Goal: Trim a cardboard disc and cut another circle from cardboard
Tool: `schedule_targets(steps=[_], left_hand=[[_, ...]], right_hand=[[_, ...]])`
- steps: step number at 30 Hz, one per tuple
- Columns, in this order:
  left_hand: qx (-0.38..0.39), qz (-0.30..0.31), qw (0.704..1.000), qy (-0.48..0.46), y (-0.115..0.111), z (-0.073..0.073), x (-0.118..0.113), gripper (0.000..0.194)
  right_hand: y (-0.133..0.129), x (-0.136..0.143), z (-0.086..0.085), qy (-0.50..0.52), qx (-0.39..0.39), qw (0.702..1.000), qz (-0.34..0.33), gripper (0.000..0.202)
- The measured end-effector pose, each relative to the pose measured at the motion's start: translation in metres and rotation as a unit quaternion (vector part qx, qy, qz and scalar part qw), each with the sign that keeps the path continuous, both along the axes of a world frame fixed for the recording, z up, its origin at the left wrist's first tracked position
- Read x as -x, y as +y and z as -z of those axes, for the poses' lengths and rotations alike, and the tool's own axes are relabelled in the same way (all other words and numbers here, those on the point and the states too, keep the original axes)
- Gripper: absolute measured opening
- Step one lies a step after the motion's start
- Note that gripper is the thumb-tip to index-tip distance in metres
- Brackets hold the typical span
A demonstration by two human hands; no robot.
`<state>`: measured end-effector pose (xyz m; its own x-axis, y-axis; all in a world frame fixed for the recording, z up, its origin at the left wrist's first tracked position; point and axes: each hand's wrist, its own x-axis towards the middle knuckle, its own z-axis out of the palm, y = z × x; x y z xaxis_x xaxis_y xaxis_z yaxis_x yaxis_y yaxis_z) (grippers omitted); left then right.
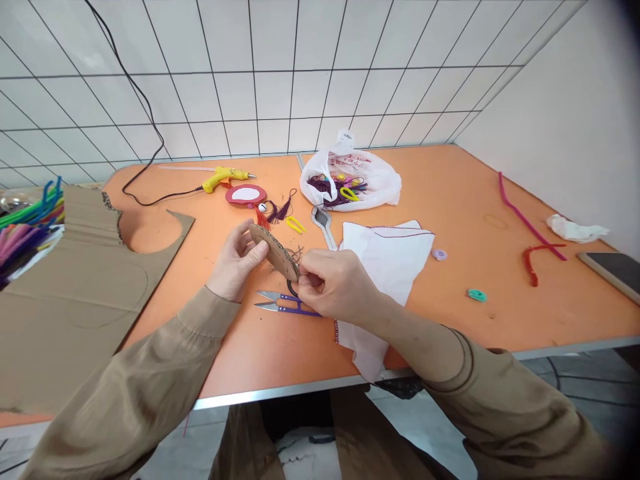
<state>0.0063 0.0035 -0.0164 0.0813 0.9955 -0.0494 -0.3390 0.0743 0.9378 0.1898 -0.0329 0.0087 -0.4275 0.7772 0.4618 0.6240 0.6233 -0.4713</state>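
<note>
My left hand (239,257) is closed on the left edge of a round cardboard disc (275,253), thumb on its face. The disc is tilted above the table. My right hand (335,280) is closed in a pinch at the disc's right edge; what its fingertips hold, if anything, is hidden. Beneath the hands lie purple-handled thread snips (280,302), blades pointing left. Small brown scraps (296,253) show behind the disc. A white cloth (385,260) with dark red edging lies partly under my right forearm.
Behind are a yellow glue gun (223,179) with its cord, a red-and-white oval piece (246,194), tassels (283,208), yellow clip (296,225), grey spoon (324,223) and plastic bag (375,180). Cut cardboard (75,300) lies left; pipe cleaners (530,227) and a phone (615,270) lie right.
</note>
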Motion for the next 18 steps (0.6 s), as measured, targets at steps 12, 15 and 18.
schedule_targets(steps=[12, 15, 18], left_hand=[[-0.016, 0.051, 0.999, 0.004, -0.012, 0.003, -0.004, 0.096], [-0.037, 0.054, 0.997, 0.037, -0.008, 0.003, -0.001, 0.103], [-0.091, 0.075, 0.99, 0.078, -0.004, 0.005, 0.002, 0.113]], right_hand=[[-0.001, 0.005, 0.015, -0.064, -0.208, 0.976, 0.026, 0.013], [-0.002, 0.005, 0.012, -0.032, -0.147, 0.989, 0.001, 0.013], [-0.004, 0.003, 0.006, 0.048, -0.083, 0.995, -0.033, 0.013]])
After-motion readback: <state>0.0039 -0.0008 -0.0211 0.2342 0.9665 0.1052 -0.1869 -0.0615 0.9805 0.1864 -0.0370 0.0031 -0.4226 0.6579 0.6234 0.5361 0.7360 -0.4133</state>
